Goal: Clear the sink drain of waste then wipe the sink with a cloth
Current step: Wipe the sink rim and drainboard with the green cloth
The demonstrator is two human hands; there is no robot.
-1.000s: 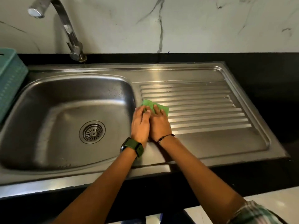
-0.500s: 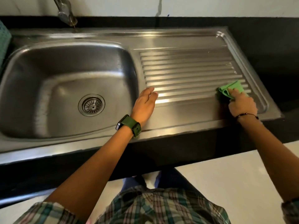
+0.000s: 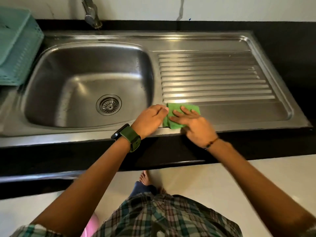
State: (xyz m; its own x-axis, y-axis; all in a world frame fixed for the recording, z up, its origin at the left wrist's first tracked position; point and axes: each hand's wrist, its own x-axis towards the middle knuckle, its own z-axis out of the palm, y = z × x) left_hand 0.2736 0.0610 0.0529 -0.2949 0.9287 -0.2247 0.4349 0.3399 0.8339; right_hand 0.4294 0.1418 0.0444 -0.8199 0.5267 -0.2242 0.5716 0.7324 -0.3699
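Note:
A stainless steel sink (image 3: 51, 93) has a round drain strainer (image 3: 109, 104) in its bowl and a ribbed drainboard (image 3: 213, 79) to the right. A folded green cloth (image 3: 177, 111) lies on the flat front strip of the drainboard, near the bowl's right rim. My right hand (image 3: 193, 124) presses flat on the cloth with fingers spread. My left hand (image 3: 150, 119), with a green-strapped watch on the wrist, rests beside the cloth's left edge, fingers touching it. No waste shows in the strainer.
A teal plastic basket (image 3: 15, 48) stands at the sink's left. The tap (image 3: 90, 12) rises behind the bowl against a marble wall. Black countertop (image 3: 290, 48) surrounds the sink. Below are a light floor and my bare feet.
My right hand has swept the cloth from the drainboard's far right end back left to the bowl's rim. My left hand has stayed near the rim and now touches the cloth.

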